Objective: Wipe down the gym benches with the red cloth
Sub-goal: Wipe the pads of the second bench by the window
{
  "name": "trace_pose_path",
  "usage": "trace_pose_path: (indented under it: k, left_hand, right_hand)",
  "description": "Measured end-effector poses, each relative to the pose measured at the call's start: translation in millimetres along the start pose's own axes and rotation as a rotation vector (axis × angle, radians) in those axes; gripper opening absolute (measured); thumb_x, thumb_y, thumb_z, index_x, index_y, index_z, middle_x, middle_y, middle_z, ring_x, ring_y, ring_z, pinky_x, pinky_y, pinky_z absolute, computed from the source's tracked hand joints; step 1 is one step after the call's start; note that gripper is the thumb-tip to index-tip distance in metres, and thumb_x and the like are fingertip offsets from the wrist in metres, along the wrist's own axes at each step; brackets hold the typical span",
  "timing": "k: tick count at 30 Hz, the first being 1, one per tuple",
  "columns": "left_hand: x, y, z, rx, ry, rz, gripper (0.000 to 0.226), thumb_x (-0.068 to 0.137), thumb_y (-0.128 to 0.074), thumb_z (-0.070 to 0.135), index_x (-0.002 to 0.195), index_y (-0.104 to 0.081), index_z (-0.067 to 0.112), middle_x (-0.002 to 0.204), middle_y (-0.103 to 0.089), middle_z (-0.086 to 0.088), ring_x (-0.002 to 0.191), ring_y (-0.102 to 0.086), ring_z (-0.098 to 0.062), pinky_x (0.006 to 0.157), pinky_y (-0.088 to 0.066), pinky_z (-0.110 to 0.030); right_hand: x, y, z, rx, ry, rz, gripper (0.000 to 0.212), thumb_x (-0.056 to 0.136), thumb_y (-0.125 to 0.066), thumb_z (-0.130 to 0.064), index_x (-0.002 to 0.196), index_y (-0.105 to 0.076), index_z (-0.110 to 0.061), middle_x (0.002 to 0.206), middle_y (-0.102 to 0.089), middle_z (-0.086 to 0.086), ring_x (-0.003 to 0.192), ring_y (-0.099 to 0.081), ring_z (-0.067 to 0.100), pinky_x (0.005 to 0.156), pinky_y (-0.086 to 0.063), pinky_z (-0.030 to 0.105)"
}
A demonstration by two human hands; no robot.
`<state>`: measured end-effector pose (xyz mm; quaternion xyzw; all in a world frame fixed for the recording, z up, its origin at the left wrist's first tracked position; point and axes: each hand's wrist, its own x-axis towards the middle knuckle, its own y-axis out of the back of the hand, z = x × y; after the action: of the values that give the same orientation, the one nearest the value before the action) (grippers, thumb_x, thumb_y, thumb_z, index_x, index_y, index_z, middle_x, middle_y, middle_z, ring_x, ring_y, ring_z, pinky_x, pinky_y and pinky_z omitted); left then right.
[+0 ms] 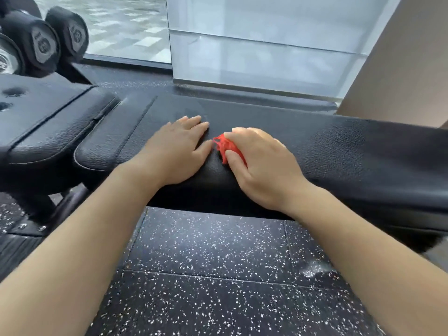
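A black padded gym bench [327, 146] runs across the middle of the view. A small bunched red cloth [225, 147] lies on its pad near the front edge. My right hand [264, 163] covers the cloth and grips it between thumb and fingers, pressing it onto the pad. Just left of it, my left hand [177, 151] rests flat on the same pad, fingers straight and together, holding nothing. Most of the cloth is hidden under my right hand.
A second black padded seat [48, 122] sits at the left, angled toward the bench. Black dumbbells [43, 42] stand on a rack at the top left. Speckled rubber floor [208, 275] lies below; a glass wall [266, 52] and a beige wall [400, 69] are behind.
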<state>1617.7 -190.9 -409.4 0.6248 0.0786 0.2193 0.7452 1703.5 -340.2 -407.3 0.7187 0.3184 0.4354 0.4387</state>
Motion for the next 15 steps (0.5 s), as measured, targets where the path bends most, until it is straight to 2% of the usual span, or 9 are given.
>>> trace_pose_path:
  k: [2, 4, 7, 10, 15]
  left_hand:
    - [-7.0, 2.4, -7.0, -0.056, -0.041, 0.027, 0.049, 0.099, -0.033, 0.033, 0.146, -0.031, 0.019, 0.156, -0.023, 0.002, 0.144, -0.016, -0.012, 0.116, -0.011, -0.028]
    - [-13.9, 3.0, -12.7, -0.073, -0.063, 0.048, 0.048, 0.099, -0.031, 0.033, 0.144, -0.035, 0.019, 0.154, -0.027, 0.001, 0.142, -0.02, -0.011, 0.116, -0.013, -0.026]
    - [-23.9, 2.2, -16.3, -0.051, -0.085, 0.081, 0.061, 0.089, -0.021, 0.042, 0.142, -0.041, 0.018, 0.151, -0.033, -0.001, 0.14, -0.027, -0.013, 0.115, -0.016, -0.026]
    - [-27.1, 2.1, -14.9, -0.036, -0.076, 0.105, 0.063, 0.086, -0.02, 0.043, 0.14, -0.043, 0.019, 0.15, -0.036, -0.001, 0.139, -0.03, -0.014, 0.114, -0.019, -0.027]
    - [-12.7, 1.7, 2.5, -0.034, 0.005, 0.051, 0.068, 0.084, -0.018, 0.055, 0.141, -0.04, 0.026, 0.152, -0.031, 0.007, 0.139, -0.028, -0.012, 0.115, -0.021, -0.045]
  right_hand:
    - [-1.9, -9.7, -14.8, -0.031, 0.028, 0.025, 0.051, 0.091, -0.023, -0.042, 0.123, -0.054, -0.017, 0.126, -0.056, 0.002, 0.12, -0.046, 0.026, 0.097, -0.039, 0.044]
    - [0.3, -15.3, -24.4, -0.074, 0.028, 0.044, 0.056, 0.089, -0.016, -0.045, 0.121, -0.054, -0.018, 0.125, -0.056, 0.002, 0.118, -0.047, 0.026, 0.094, -0.039, 0.043]
    - [6.3, -17.6, -24.0, -0.097, 0.016, 0.038, 0.053, 0.091, -0.016, -0.046, 0.119, -0.053, -0.019, 0.122, -0.055, 0.0, 0.114, -0.048, 0.024, 0.091, -0.04, 0.042]
    - [0.8, -17.6, -17.4, -0.069, 0.069, 0.069, 0.061, 0.09, -0.015, -0.05, 0.126, -0.051, -0.017, 0.127, -0.055, 0.004, 0.119, -0.047, 0.027, 0.096, -0.042, 0.045]
    - [-29.3, -8.2, 9.4, -0.084, 0.119, 0.168, 0.054, 0.092, -0.029, -0.047, 0.128, -0.053, -0.014, 0.13, -0.056, 0.007, 0.122, -0.05, 0.031, 0.096, -0.045, 0.044]
